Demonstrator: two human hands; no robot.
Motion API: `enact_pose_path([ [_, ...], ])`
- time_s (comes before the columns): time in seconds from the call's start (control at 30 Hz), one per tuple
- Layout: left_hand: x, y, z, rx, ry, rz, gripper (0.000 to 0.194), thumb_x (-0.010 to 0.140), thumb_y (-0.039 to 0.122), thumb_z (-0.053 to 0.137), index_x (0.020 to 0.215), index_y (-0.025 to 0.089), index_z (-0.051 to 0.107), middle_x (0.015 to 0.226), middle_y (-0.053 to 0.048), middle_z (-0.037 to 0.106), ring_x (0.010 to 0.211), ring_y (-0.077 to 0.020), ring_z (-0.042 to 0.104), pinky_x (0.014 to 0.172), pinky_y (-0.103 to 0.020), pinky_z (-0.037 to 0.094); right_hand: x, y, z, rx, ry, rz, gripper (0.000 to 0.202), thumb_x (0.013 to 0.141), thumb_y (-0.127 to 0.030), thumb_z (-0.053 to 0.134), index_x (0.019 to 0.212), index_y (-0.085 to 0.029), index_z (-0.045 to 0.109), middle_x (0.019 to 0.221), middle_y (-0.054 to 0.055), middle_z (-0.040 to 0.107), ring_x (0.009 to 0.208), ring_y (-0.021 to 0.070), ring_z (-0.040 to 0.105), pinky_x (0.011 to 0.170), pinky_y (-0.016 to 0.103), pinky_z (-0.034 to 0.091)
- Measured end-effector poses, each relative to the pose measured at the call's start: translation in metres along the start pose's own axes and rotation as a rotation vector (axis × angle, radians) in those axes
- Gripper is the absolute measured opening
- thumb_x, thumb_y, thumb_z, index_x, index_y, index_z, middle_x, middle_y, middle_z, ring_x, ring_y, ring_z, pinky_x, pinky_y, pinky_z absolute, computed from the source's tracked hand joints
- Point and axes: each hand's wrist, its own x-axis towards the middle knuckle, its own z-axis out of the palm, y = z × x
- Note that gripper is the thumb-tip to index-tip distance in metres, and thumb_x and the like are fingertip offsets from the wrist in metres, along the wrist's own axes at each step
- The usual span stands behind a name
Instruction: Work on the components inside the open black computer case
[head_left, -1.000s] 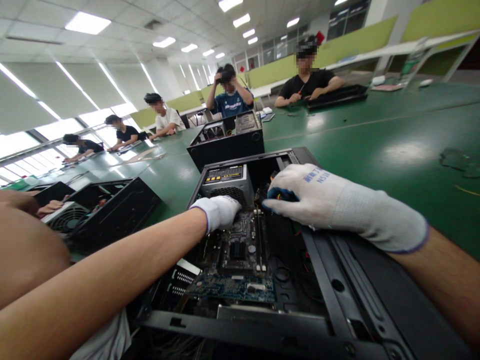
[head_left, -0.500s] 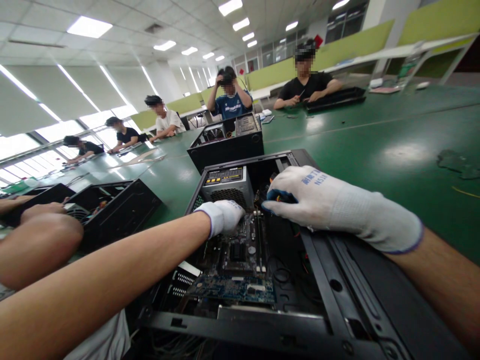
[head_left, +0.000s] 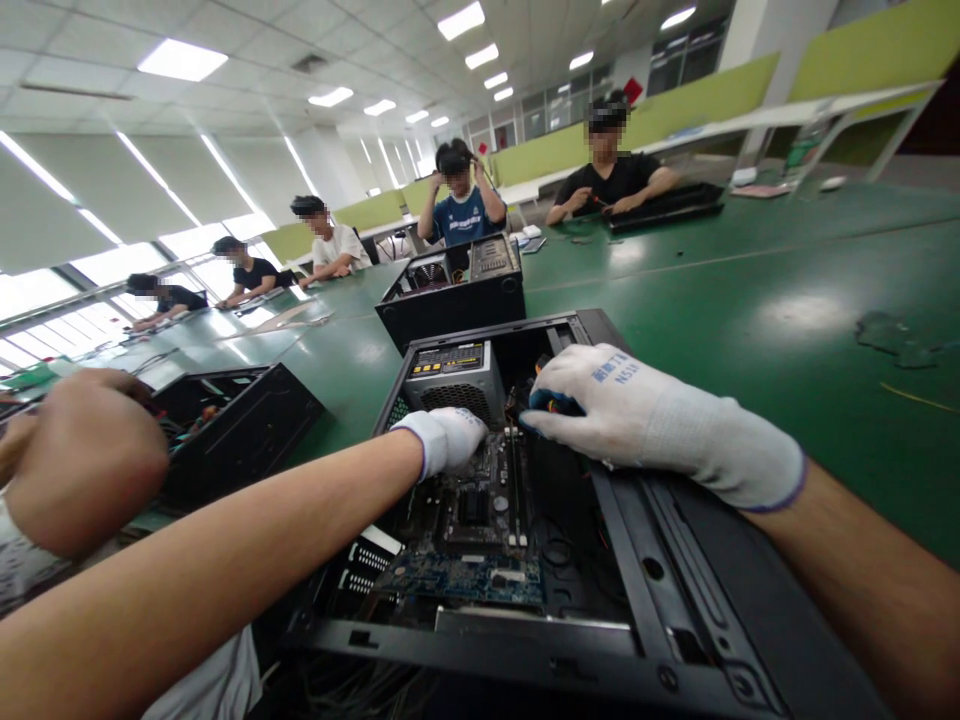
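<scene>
An open black computer case (head_left: 637,560) lies before me, with a motherboard (head_left: 472,505) inside and a grey power supply (head_left: 454,385) at its far left. My left hand (head_left: 450,437), in a white glove, reaches in over the board's far edge, just in front of the power supply; its fingers point down and are hidden. My right hand (head_left: 600,405), gloved too, is curled over the case's far right part, closed round a bundle of cables (head_left: 553,406) that shows between thumb and fingers. A blue card (head_left: 465,577) sits at the near end of the board.
A second open case (head_left: 454,300) stands just beyond mine on the green table (head_left: 720,310). At left, a neighbour's arm (head_left: 90,460) is beside another case (head_left: 240,430). Several people sit along the far side. Thin wires (head_left: 900,335) lie at right.
The view has shifted slightly. My right hand has drawn a little toward the left, still at the cables. At left, the neighbour's arm has lifted.
</scene>
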Motion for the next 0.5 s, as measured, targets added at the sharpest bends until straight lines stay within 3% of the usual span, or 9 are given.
enact_pose_path([
  [0.3, 0.004, 0.0, -0.002, 0.01, -0.049, 0.006, 0.037, 0.084, 0.032, 0.068, 0.118, 0.016, 0.07, 0.12, -0.015, 0.073, 0.112, -0.0298, 0.069, 0.097, -0.038, 0.055, -0.001, -0.004, -0.004, -0.017, -0.024, 0.004, 0.039, 0.097, -0.051, 0.051, 0.092, -0.017, 0.071, 0.095, 0.01, 0.071, 0.089, 0.0227, 0.062, 0.082, 0.033, 0.043],
  [0.5, 0.006, 0.004, -0.012, 0.046, -0.086, 0.042, 0.039, 0.071, 0.026, 0.08, 0.108, 0.016, 0.073, 0.116, -0.016, 0.074, 0.111, -0.0296, 0.07, 0.099, -0.038, 0.053, -0.001, -0.005, -0.005, -0.013, -0.017, 0.004, 0.046, 0.098, -0.055, 0.047, 0.094, -0.016, 0.071, 0.096, 0.011, 0.071, 0.092, 0.0233, 0.061, 0.085, 0.034, 0.042],
])
